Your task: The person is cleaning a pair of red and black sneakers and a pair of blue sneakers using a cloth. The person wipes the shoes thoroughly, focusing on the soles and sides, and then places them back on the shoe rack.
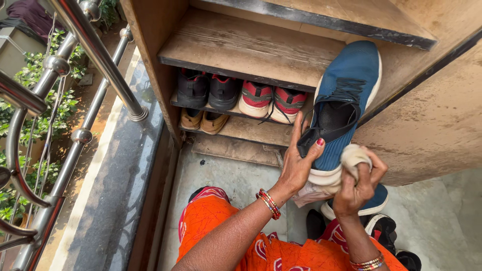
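My left hand (297,163) grips a blue sneaker (346,95) with a white sole by its heel opening, holding it upright in front of a wooden shoe rack (241,47). My right hand (357,185) is closed on a beige cloth (353,158) pressed against the sneaker's heel and sole. A second blue sneaker (374,200) lies on the floor just beneath my right hand, partly hidden by it. Both wrists wear bangles.
On the rack's shelves sit a black pair (207,90), a red-and-white pair (271,100) and a tan pair (205,120). A dark shoe (384,231) lies by my orange-clad knees. A steel railing (60,75) and stone ledge (118,165) run along the left; a wooden door (432,120) stands right.
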